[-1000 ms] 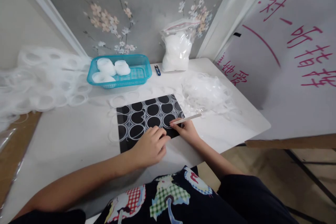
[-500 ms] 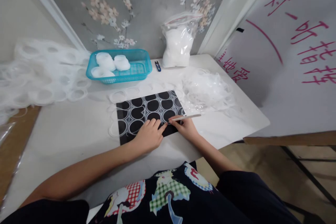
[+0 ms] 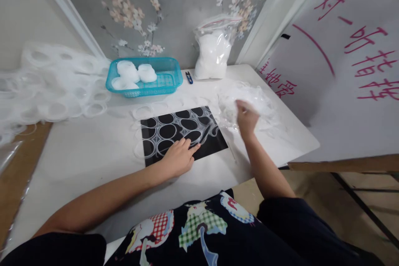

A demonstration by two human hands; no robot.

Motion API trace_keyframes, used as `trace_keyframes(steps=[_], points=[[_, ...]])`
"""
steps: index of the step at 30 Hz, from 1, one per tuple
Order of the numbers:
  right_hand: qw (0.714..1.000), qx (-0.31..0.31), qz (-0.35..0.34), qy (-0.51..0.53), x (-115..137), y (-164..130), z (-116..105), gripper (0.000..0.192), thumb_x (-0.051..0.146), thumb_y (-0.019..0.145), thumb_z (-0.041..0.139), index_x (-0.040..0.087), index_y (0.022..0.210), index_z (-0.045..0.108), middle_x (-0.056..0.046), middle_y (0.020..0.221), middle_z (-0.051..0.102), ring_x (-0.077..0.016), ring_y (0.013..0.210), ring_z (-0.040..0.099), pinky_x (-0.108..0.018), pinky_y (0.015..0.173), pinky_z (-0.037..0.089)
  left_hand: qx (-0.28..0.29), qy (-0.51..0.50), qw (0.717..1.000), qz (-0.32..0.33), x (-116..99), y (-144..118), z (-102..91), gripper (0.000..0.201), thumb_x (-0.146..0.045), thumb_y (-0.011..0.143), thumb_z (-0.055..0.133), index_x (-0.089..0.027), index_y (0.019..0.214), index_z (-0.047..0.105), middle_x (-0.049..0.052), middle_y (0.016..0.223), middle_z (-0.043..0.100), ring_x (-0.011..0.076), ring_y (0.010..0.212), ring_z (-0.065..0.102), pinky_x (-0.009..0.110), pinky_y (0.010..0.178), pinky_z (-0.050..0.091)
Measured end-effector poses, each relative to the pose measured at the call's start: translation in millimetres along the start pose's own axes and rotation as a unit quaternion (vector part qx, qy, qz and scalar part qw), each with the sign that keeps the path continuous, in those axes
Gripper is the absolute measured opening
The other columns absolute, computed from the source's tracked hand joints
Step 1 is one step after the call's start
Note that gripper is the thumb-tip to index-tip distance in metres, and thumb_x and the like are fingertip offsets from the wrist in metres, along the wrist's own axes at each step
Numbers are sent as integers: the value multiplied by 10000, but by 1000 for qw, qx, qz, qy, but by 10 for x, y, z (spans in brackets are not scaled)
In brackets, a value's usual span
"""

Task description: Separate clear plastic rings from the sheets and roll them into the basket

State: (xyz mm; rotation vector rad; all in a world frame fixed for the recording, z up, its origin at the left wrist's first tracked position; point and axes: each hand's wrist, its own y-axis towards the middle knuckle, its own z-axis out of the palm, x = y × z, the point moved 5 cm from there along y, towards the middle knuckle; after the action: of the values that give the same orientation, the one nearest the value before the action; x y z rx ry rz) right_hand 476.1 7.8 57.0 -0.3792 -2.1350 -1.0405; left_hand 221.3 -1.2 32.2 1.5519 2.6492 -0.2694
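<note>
A black mat (image 3: 215,146) lies on the white table, covered by a white film (image 3: 174,122) cut into rings. My left hand (image 3: 179,157) rests flat on the mat's near edge, fingertips pressing the film and holding nothing. My right hand (image 3: 246,117) is blurred and raised to the right of the mat, over a heap of clear film scraps (image 3: 263,106). A loose strip of film (image 3: 209,129) lifts off the mat's right side toward that hand, which seems to pinch it. A thin stick (image 3: 232,152) appears to lie on the table by the mat's right corner.
A teal basket (image 3: 174,85) with white round pieces stands behind the mat, small clippers (image 3: 188,77) and a filled plastic bag (image 3: 212,54) beside it. Ringed white film (image 3: 52,87) spills off the table's left. A white board with red writing (image 3: 343,70) leans on the right.
My right hand has left the mat's near right corner and swung up and right toward the scrap heap, trailing a film strip. The stick no longer shows in it. My left hand stayed.
</note>
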Motion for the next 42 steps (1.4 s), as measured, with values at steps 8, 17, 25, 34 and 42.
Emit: trace_keyframes(steps=[8,17,25,34,42], points=[[943,293,55,150,396,-446,436,254,461,834,652,234,851,765,-65,899,762,-231,842,695,-351,727,557,-53,8,999,2,18,-233,-77,465,-192,947,394,-155,1398,501,98,974,567,236,890,506,353,777,391],[842,487,78,220,574,-1012,745,242,410,829,676,205,915,770,-74,922,763,-220,865,698,-358,798,543,-47,70,995,-44,105,-465,-13,440,-188,940,408,-138,1355,545,115,928,573,260,869,504,362,723,360],[851,477,89,199,546,-1014,747,223,390,834,668,214,923,771,-60,891,765,-210,823,699,-348,777,548,-49,72,995,-48,76,-463,15,442,-200,945,402,-141,1362,536,109,925,569,258,874,503,362,727,357],[863,482,-122,90,659,-1208,617,238,273,933,538,281,1062,738,-50,1158,719,-227,994,684,-387,908,535,-44,47,997,-50,96,-452,36,441,-179,928,423,-135,1349,545,117,939,563,262,898,504,360,743,369],[987,144,-27,69,372,-222,442,353,280,989,380,185,1073,709,-100,1020,720,-233,1008,654,-408,874,533,-48,4,997,-59,94,-456,18,455,-180,911,439,-146,1349,556,110,975,576,249,935,512,356,808,392]])
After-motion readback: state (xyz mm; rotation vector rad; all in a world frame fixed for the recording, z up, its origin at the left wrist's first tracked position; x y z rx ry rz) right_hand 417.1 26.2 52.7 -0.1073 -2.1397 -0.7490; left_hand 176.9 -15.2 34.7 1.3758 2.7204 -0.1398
